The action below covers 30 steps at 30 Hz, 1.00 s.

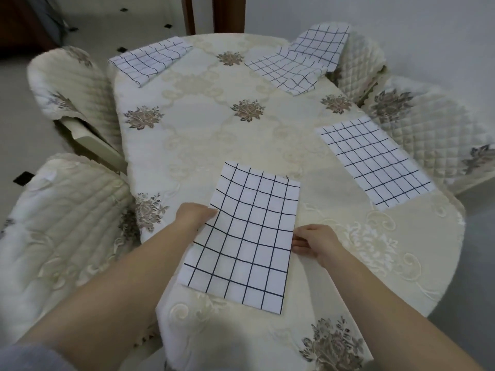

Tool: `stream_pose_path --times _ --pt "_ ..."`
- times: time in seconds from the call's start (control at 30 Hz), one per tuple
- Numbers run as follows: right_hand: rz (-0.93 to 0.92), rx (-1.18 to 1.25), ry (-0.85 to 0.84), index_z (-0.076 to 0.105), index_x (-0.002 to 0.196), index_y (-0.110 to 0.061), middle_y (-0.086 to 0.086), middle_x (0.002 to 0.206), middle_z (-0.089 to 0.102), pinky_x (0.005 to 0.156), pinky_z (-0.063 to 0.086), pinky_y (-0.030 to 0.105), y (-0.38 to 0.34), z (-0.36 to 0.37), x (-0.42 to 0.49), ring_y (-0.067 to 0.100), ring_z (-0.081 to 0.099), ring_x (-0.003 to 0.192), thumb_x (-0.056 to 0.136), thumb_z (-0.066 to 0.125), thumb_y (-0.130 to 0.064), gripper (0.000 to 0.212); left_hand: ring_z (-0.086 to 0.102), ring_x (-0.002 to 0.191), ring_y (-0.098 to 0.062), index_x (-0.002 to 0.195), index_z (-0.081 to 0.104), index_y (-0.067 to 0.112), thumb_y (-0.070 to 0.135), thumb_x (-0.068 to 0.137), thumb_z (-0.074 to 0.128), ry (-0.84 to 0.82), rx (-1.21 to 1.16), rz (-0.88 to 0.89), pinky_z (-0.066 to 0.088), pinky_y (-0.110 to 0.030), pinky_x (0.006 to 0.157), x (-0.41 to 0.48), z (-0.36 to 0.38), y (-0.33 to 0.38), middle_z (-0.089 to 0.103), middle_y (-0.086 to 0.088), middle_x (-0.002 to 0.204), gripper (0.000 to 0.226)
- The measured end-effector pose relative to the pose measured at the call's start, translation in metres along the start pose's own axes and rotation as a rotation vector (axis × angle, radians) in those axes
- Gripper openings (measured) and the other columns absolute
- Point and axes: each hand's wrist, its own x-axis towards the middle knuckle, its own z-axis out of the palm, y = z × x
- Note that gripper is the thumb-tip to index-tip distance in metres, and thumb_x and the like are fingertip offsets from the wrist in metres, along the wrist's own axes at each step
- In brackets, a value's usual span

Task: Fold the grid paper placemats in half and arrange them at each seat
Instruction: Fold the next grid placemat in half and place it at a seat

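Note:
A folded white placemat with a dark grid lies on the table in front of me. My left hand grips its left edge and my right hand pinches its right edge. A second folded placemat lies flat at the right seat. A third sits at the far left seat. At the far right, a fourth placemat lies partly unfolded, its upper half leaning against a chair back.
The oval table wears a cream floral cloth. Quilted chairs stand around it: two on the left, two on the right. A wooden post rises behind the table.

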Motion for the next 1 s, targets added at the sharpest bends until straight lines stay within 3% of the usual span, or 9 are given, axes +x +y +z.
stream_pose_path --times 0.13,0.27,0.33,0.43,0.53,0.6,0.7,0.9,1.0 --pt "-0.019 -0.062 -0.066 0.064 0.082 0.001 0.019 0.074 0.066 0.048 0.057 0.030 -0.014 0.029 0.006 0.025 0.063 0.056 0.079 0.069 0.005 0.007 0.058 0.112 -0.043 0.111 0.065 -0.007 0.016 0.080 0.075 0.094 -0.124 -0.021 0.050 -0.045 0.088 0.002 -0.021 -0.015 0.061 -0.031 0.117 0.040" --pt "-0.074 -0.111 -0.085 0.061 0.079 -0.002 0.018 0.076 0.066 0.050 0.056 0.031 -0.025 0.058 0.018 0.026 0.063 0.059 0.078 0.069 0.008 0.012 0.061 0.091 -0.028 0.117 0.063 -0.002 0.022 0.080 0.074 0.099 -0.160 -0.062 0.052 -0.040 0.090 0.003 -0.042 -0.024 0.064 -0.014 0.094 0.045" --pt "-0.089 -0.138 -0.084 0.060 0.077 -0.004 0.018 0.078 0.066 0.057 0.058 0.034 -0.031 0.070 0.025 0.026 0.063 0.062 0.078 0.068 0.008 0.014 0.057 0.078 -0.024 0.123 0.058 -0.005 0.017 0.080 0.074 0.114 -0.242 -0.076 0.052 -0.036 0.082 0.001 -0.050 -0.031 0.064 -0.010 0.079 0.051" --pt "-0.105 -0.165 -0.106 0.061 0.073 -0.007 0.017 0.078 0.066 0.060 0.058 0.033 -0.040 0.087 0.032 0.026 0.062 0.065 0.079 0.067 0.008 0.017 0.061 0.081 -0.028 0.110 0.062 -0.011 0.013 0.080 0.074 0.178 -0.294 -0.094 0.046 -0.031 0.075 0.000 -0.058 -0.041 0.067 -0.028 0.101 0.041" --pt "-0.121 -0.226 -0.135 0.061 0.074 -0.009 0.015 0.079 0.064 0.066 0.056 0.034 -0.048 0.102 0.037 0.025 0.060 0.066 0.080 0.066 0.006 0.017 0.064 0.084 -0.029 0.094 0.065 0.000 0.012 0.082 0.072 0.180 -0.328 -0.161 0.053 -0.035 0.080 -0.002 -0.067 -0.046 0.066 -0.019 0.100 0.018" --pt "-0.136 -0.248 -0.146 0.062 0.074 -0.009 0.017 0.079 0.064 0.069 0.055 0.035 -0.051 0.109 0.039 0.027 0.061 0.069 0.079 0.067 0.006 0.017 0.062 0.076 -0.027 0.102 0.064 -0.004 0.009 0.082 0.072 0.176 -0.371 -0.184 0.055 -0.036 0.074 -0.001 -0.073 -0.050 0.064 -0.017 0.088 0.025" --pt "-0.163 -0.277 -0.153 0.065 0.069 -0.011 0.020 0.082 0.066 0.079 0.051 0.042 -0.053 0.116 0.042 0.029 0.061 0.078 0.073 0.069 0.005 0.017 0.051 0.055 -0.022 0.112 0.060 -0.009 0.004 0.081 0.072 0.172 -0.439 -0.204 0.047 -0.027 0.049 -0.004 -0.076 -0.053 0.054 -0.011 0.067 0.035" --pt "-0.218 -0.357 -0.130 0.067 0.067 -0.013 0.018 0.079 0.070 0.082 0.055 0.051 -0.050 0.116 0.048 0.031 0.065 0.077 0.072 0.072 0.000 0.014 0.053 0.056 -0.019 0.085 0.057 0.002 0.004 0.082 0.072 0.162 -0.391 -0.236 0.047 -0.025 0.035 -0.011 -0.076 -0.051 0.055 -0.010 0.068 0.015" --pt "-0.245 -0.397 -0.122 0.067 0.068 -0.012 0.018 0.077 0.069 0.076 0.055 0.047 -0.048 0.115 0.047 0.030 0.064 0.073 0.073 0.070 0.001 0.014 0.049 0.051 -0.020 0.071 0.052 0.005 -0.002 0.084 0.068 0.156 -0.382 -0.249 0.047 -0.024 0.031 -0.010 -0.076 -0.054 0.051 -0.011 0.063 0.021"
